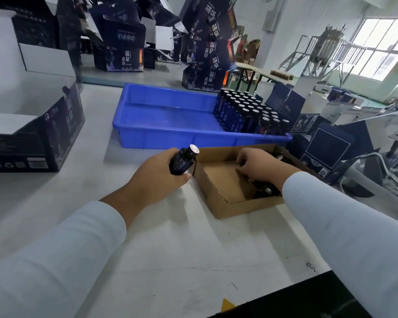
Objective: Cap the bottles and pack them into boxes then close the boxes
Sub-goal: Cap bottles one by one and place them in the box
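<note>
Bottle: left hand (157, 177) grips dark uncapped glass bottle (183, 162); keep it upright.
Caps: right hand (260, 167) reaches into brown cardboard box (216, 198); grip state unclear.

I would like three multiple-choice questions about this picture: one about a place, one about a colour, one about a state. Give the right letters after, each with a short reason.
1. Where do most of the bottles stand?
A. at the right end of the tray
B. on the floor
C. on the big dark box at the left

2. What colour is the tray?
A. green
B. blue
C. red

3. What is the left hand doing?
A. lying flat on the table
B. pointing at the window
C. gripping a dark bottle

Answers:
1 A: the bottles stand crowded in the tray's right end.
2 B: its walls and floor are bright blue.
3 C: the fingers curl round the dark bottle beside the cardboard box, while the right hand reaches into that box.
</note>
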